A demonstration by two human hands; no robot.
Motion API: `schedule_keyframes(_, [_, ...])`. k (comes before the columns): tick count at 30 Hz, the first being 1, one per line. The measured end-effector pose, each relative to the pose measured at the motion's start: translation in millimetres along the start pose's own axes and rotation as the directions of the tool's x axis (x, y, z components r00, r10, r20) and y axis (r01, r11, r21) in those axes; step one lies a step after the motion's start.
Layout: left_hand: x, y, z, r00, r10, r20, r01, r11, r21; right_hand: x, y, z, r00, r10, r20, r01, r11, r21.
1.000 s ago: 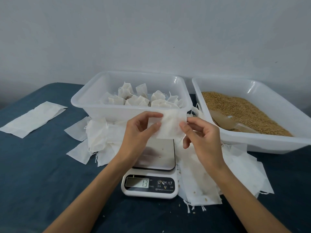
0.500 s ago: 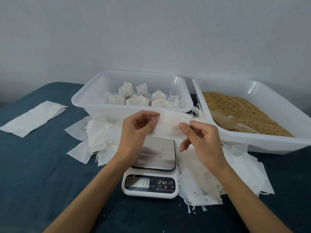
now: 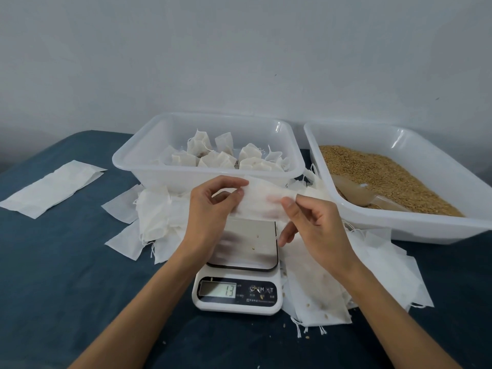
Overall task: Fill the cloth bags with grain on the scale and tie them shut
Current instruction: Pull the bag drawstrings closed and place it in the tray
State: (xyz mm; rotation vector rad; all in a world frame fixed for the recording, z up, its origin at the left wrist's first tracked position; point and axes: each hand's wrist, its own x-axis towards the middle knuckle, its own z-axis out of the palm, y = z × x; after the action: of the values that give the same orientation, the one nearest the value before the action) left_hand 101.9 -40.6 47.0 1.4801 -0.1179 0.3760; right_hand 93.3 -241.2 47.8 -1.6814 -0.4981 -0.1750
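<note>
I hold an empty white cloth bag [image 3: 262,199] flat above the scale [image 3: 239,286]. My left hand [image 3: 210,211] pinches its left end between thumb and fingers, and my right hand [image 3: 314,225] pinches its right part. The scale's steel plate carries a few loose grains and its display reads 13. A white tub [image 3: 431,230] at the right holds brown grain [image 3: 378,174] and a tan scoop [image 3: 356,194]. Behind the scale, another white tub [image 3: 149,147] holds several filled, tied bags [image 3: 221,155].
Empty white bags lie in piles left [image 3: 149,217] and right [image 3: 372,278] of the scale on the dark blue tabletop [image 3: 66,262]. One flat bag [image 3: 50,190] lies alone at the far left. Stray grains dot the table near the scale. A pale wall stands behind.
Both hands have turned and stretched the empty bag from a squarer hold into a wider, flatter one, its right end now reaching toward the grain tub. The scale reading stays at 13.
</note>
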Motion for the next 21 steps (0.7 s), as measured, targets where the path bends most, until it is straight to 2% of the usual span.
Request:
schedule_keyframes(5, [0.2,-0.5,0.0,1.000,-0.005,-0.009,0.005,0.999,0.052,-0.4,0.1,1.6,1.000,0.008,0.025,-0.008,1.000,-0.018])
schedule_keyframes(15, [-0.9,-0.8,-0.6,0.999,0.019,-0.035,-0.016,0.997,0.071,-0.6,-2.6,0.1,0.998,-0.022,-0.066,0.017,0.996,-0.085])
schedule_keyframes(19, [-2.3,1.4,0.5,1.000,0.018,-0.004,-0.018,0.995,0.098,0.1,-0.3,-0.1,1.000,-0.018,-0.003,0.017,0.997,-0.077])
schedule_keyframes(21, [-4.9,2.0,2.8,0.997,0.080,0.005,-0.080,0.984,0.159,0.5,2.9,0.9,1.000,-0.031,0.004,0.031,0.996,-0.089])
